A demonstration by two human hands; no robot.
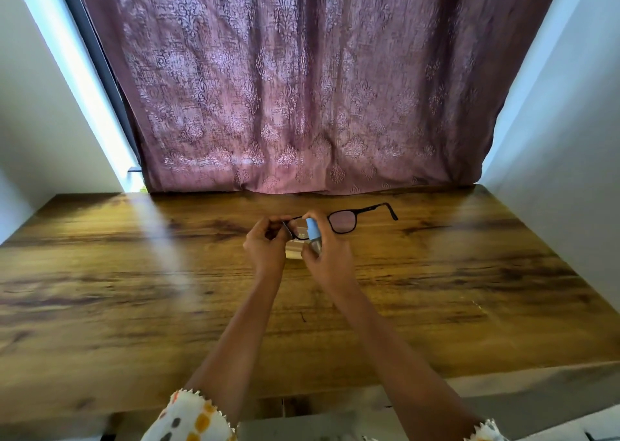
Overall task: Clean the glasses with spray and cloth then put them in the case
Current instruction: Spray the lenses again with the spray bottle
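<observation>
- Fingers (268, 227) of my left hand (265, 249) are pinched on the left end of the black-framed glasses (345, 221), at the hinge by the left lens, holding them up above the counter.
- Fingers of my right hand (327, 256) are wrapped tight around a small spray bottle with a light blue cap (313, 231), which stands upright just in front of the frame's left lens.
- Those glasses run out to the right from my grip, the right lens clear of both hands and its temple arm open and pointing away to the right.
- Between and under my hands I see a pale, flat, boxy thing (295, 251) lying on the counter; I cannot tell what it is.
- My wood-grain brown counter (134, 289) spreads out on all sides.
- At its far edge hangs a mauve curtain with a damask pattern (302, 88), with white walls (570, 122) on both sides.
</observation>
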